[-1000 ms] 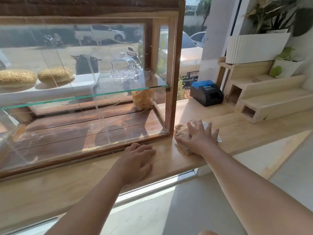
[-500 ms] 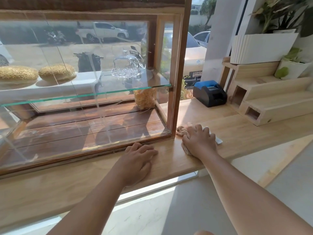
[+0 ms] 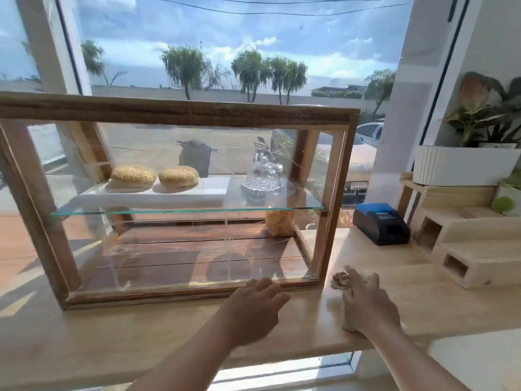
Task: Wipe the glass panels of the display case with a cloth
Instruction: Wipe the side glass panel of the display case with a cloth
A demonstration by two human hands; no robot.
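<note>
A wooden-framed display case [image 3: 180,114] with glass panels stands on a light wooden counter [image 3: 141,334]. Its front glass panel [image 3: 174,249] faces me. Inside, a glass shelf [image 3: 186,211] carries a white tray with two bread rolls and a glass dome. My left hand [image 3: 253,309] lies flat and open on the counter, fingertips at the case's lower front frame. My right hand [image 3: 366,303] rests just right of the case, closed over a bunched beige cloth [image 3: 339,280] on the counter.
A blue and black receipt printer [image 3: 380,222] stands behind the right hand. Stepped wooden risers [image 3: 473,249] with a white planter [image 3: 462,165] and small pots fill the right side. A large window is behind the case. The counter's front edge runs below my wrists.
The camera has tilted up and pulled back, so the whole case and the sky now show. My right hand has gathered the cloth from a flat spread into a bunch. The left hand stays put.
</note>
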